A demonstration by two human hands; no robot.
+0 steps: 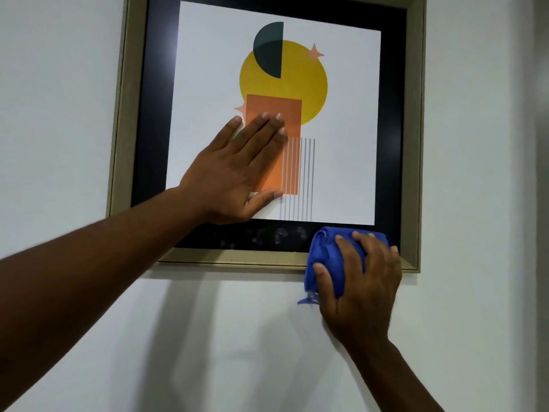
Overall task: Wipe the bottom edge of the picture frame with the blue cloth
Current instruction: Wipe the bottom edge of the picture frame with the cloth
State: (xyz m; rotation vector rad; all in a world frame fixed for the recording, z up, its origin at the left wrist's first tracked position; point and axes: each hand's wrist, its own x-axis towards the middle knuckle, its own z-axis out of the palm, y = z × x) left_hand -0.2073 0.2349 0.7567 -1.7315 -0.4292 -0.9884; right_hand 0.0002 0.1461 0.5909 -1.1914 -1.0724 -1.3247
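A picture frame (118, 114) with a pale gold border and black mat hangs on the wall, showing a print of yellow, dark and orange shapes. Its bottom edge (237, 258) runs across the middle of the view. My right hand (361, 281) is shut on the bunched blue cloth (325, 254), pressing it against the bottom edge near the lower right corner. My left hand (237, 168) lies flat on the glass, fingers together, holding nothing. Fingerprint smudges (279, 234) mark the black mat just left of the cloth.
A plain white wall (237, 337) surrounds the frame on the left, right and below. Shadows of my arms fall on the wall under the frame.
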